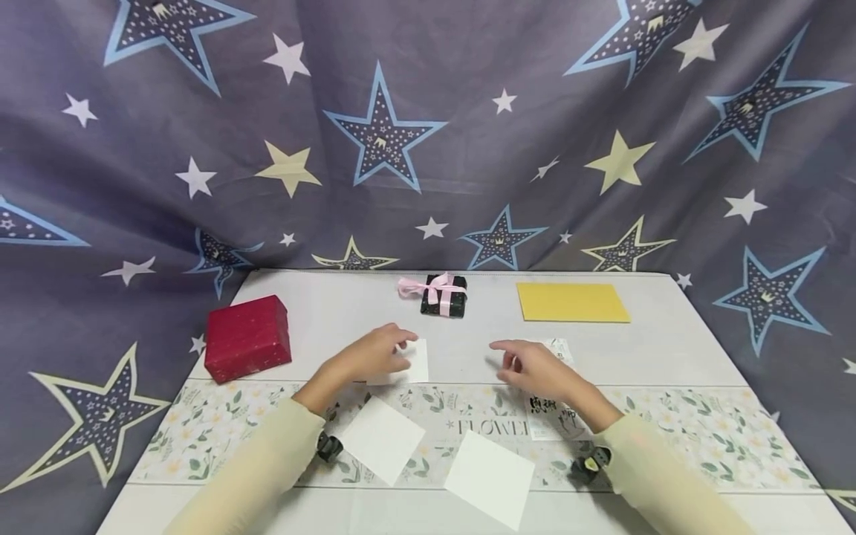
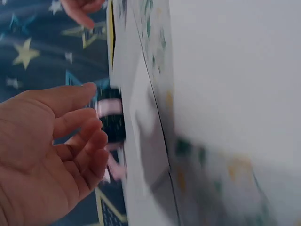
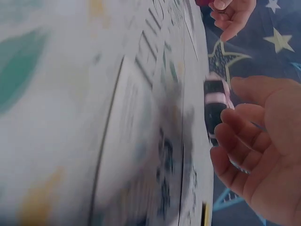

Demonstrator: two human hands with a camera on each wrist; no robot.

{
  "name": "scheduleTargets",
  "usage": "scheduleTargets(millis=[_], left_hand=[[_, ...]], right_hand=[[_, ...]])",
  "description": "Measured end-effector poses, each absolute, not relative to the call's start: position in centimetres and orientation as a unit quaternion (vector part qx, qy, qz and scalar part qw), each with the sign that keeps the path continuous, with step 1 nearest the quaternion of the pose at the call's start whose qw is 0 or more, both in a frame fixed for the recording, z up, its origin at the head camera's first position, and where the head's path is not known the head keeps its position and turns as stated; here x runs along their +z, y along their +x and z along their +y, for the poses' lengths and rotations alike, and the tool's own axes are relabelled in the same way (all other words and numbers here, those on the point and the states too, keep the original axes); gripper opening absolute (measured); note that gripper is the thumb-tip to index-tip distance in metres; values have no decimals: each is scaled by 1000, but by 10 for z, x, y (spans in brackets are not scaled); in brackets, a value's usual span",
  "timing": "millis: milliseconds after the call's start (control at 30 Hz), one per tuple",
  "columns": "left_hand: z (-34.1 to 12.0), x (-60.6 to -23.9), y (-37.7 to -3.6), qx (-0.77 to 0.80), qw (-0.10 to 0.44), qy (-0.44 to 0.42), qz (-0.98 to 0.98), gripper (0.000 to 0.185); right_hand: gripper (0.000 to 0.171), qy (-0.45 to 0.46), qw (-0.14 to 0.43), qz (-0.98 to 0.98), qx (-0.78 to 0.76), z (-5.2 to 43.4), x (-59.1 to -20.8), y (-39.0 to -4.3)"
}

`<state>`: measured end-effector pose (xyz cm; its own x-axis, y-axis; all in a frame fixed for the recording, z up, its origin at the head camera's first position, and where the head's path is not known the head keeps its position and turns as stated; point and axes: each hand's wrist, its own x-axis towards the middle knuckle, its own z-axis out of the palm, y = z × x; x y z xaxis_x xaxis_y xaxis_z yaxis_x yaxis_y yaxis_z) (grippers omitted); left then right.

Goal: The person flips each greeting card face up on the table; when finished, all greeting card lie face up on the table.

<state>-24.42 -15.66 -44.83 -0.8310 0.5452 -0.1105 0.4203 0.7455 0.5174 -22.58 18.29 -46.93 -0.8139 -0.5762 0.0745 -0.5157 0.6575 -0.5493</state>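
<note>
My left hand [image 1: 380, 352] is over the near-left corner of a small white card [image 1: 417, 362] on the table; whether it touches the card I cannot tell. In the left wrist view this hand [image 2: 56, 150] is empty, its fingers relaxed. My right hand [image 1: 528, 365] hovers a little to the right, fingers loosely extended toward the left and holding nothing, beside a small printed packet [image 1: 559, 348]. The right wrist view shows the same hand [image 3: 256, 150] empty. A black gift box with a pink ribbon [image 1: 443, 294] stands beyond both hands, seen blurred as the black box [image 2: 112, 120] and the black box [image 3: 215, 110].
A red wrapped box [image 1: 247, 338] stands at the left, and a yellow envelope [image 1: 571, 302] lies at the back right. Two white cards [image 1: 381, 438] [image 1: 490, 478] lie on the floral runner [image 1: 702, 435], with a printed card [image 1: 550, 417] under my right wrist. A star-patterned cloth [image 1: 428, 134] hangs behind.
</note>
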Motion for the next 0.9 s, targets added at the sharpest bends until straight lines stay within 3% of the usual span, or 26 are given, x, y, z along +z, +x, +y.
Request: scheduleTargets(millis=[433,667,900], left_hand=[[-219,-471,-252,265,131,178,939,68],[-225,-481,-252,283,174,168,928,79],[-223,-479,-251,267,158,169,936,79]], right_hand=[[56,-276,87,905,-311,117,-475,-255],[60,-276,103,902,-316,83,-487,-266],[71,-279,111,915,-269,60,-487,-271]])
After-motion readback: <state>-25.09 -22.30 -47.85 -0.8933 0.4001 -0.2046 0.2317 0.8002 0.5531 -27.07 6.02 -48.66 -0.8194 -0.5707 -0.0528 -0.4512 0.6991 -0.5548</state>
